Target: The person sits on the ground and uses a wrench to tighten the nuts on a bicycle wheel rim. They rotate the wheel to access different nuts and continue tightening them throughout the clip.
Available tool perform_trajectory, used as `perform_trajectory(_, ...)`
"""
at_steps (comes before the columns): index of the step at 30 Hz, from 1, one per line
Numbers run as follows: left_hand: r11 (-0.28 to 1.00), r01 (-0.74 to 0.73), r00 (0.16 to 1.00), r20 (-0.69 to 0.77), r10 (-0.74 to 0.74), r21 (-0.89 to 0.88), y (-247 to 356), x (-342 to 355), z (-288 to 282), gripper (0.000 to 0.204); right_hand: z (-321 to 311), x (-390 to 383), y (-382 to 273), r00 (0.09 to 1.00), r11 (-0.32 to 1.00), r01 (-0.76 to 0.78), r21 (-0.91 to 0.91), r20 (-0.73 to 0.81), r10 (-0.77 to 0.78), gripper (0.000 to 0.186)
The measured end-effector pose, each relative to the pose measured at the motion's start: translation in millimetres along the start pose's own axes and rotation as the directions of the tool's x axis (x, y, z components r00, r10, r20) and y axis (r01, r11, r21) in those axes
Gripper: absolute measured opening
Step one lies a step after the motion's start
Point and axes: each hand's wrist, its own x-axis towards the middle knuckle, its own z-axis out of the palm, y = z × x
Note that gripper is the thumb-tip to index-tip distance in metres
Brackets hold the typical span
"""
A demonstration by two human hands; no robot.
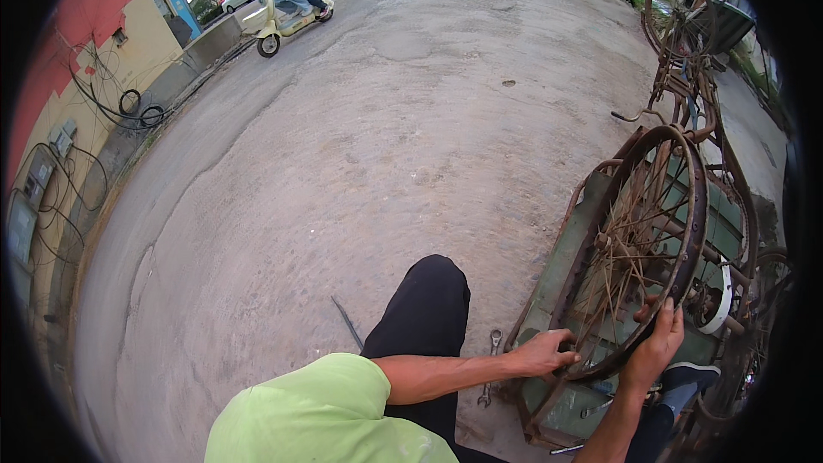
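Observation:
A rusty spoked wheel (696, 206) stands tilted on an overturned tricycle cart, its rim curving down toward me. My right hand (658, 345) is closed around the rim's near right side, fingers toward the spokes. Lower on the rim, at its near left side, my left hand (542, 354) has its fingers curled against the edge. Part of the rim there is hidden by my fingers. Under the wheel lies the cart's green metal bed (542, 296) in a rusty frame. A combination wrench (485, 396) rests on the ground left of the cart.
Beyond the wheel, the cart's front wheel (681, 21) points upward. A dark thin rod (346, 322) lies left of my knee (433, 279). Far left, two people ride a cream scooter (287, 24) along the road, near a wall with hanging cables (129, 111).

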Motion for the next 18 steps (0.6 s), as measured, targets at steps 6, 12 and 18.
perform_trajectory(6,0.989,-0.055,0.998,0.011,0.054,0.138,-8,8,-2,0.052,2,-4,3,1.0,1.0,0.021,0.012,0.01,-0.021,0.034)
perform_trajectory(12,0.998,0.005,0.987,0.159,0.005,-0.064,-3,2,-12,0.053,4,-2,-4,1.0,0.999,-0.014,0.046,0.011,0.014,0.034)
perform_trajectory(18,0.985,0.101,0.955,0.293,-0.057,-0.137,-4,5,-25,0.068,3,1,-9,1.0,1.0,0.008,0.013,0.002,-0.008,0.035)
